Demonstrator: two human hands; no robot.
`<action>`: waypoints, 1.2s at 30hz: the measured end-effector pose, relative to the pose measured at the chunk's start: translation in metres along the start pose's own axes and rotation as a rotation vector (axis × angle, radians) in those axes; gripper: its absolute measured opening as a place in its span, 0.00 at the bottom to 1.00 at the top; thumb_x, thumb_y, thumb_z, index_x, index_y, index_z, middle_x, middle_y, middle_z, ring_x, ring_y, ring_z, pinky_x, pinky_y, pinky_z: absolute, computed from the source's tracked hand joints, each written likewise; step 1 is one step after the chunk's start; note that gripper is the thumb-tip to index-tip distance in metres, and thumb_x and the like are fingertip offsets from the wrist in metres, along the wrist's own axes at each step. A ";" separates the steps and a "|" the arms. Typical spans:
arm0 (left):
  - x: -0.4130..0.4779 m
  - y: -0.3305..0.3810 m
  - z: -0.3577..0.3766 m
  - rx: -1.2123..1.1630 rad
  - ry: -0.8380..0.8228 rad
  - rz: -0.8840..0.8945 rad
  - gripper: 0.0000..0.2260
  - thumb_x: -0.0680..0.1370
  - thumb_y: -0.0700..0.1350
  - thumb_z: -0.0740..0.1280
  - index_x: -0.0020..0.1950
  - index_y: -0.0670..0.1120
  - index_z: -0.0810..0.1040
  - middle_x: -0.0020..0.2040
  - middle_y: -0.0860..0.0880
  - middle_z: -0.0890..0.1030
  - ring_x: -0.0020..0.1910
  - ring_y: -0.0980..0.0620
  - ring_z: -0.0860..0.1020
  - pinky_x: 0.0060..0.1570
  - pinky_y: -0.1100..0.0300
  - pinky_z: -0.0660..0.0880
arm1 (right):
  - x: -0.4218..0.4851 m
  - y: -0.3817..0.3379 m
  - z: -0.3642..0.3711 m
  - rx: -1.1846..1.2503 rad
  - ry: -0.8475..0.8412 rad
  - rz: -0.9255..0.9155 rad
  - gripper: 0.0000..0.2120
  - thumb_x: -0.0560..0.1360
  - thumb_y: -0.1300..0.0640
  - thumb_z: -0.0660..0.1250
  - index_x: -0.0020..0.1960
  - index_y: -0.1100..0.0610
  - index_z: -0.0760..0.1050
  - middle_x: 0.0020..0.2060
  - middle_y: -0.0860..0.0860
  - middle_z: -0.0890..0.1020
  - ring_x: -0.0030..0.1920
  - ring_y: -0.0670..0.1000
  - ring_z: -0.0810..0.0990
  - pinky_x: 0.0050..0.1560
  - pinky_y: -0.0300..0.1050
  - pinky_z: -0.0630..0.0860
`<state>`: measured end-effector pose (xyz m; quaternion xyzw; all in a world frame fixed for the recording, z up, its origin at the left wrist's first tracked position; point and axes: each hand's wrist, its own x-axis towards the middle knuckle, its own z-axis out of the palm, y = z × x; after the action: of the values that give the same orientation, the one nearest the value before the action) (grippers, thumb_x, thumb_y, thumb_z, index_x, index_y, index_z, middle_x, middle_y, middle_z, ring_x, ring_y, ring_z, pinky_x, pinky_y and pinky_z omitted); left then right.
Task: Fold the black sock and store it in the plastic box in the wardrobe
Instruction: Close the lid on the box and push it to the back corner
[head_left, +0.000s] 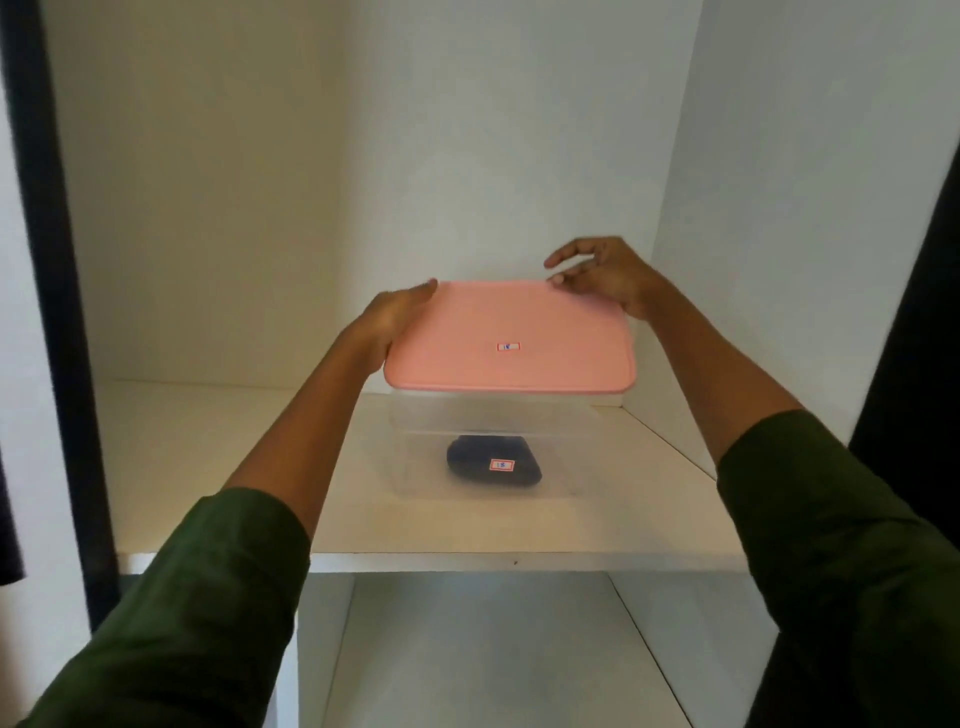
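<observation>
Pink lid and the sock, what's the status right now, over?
Left hand and right hand on pink lid. Black sock inside clear box on shelf. Nothing blocking.

Folded black sock (493, 464) lies inside lidded clear plastic box (415, 447).

Single head view, worn high, facing forward and slightly down into wardrobe shelf (218, 467), close range at arm's reach, edges bowed, probably wide-angle lens, lower shelf (493, 649) beneath
</observation>
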<state>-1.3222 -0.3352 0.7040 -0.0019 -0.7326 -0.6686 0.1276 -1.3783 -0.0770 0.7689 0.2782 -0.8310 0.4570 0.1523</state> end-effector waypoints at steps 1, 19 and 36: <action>0.001 -0.005 -0.003 0.018 0.059 -0.006 0.22 0.78 0.53 0.62 0.64 0.38 0.75 0.56 0.41 0.79 0.47 0.45 0.77 0.50 0.53 0.75 | 0.002 0.006 0.007 0.036 -0.032 0.043 0.13 0.70 0.70 0.71 0.42 0.51 0.80 0.27 0.45 0.85 0.31 0.39 0.81 0.40 0.35 0.77; 0.022 -0.054 -0.014 0.143 0.099 -0.197 0.03 0.76 0.33 0.61 0.48 0.36 0.73 0.44 0.40 0.75 0.35 0.49 0.74 0.33 0.60 0.73 | -0.018 0.066 0.041 -0.300 0.193 0.446 0.16 0.70 0.59 0.74 0.54 0.66 0.81 0.51 0.62 0.83 0.42 0.54 0.79 0.48 0.48 0.80; 0.037 -0.066 -0.009 0.447 0.203 -0.115 0.16 0.71 0.46 0.74 0.50 0.35 0.79 0.44 0.41 0.82 0.37 0.42 0.81 0.39 0.53 0.81 | -0.029 0.076 0.041 -0.375 -0.012 0.636 0.13 0.72 0.64 0.72 0.55 0.68 0.79 0.38 0.56 0.80 0.31 0.49 0.77 0.26 0.39 0.77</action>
<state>-1.3679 -0.3568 0.6471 0.1351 -0.8445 -0.4931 0.1593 -1.4009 -0.0698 0.6813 -0.0245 -0.9462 0.3194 0.0462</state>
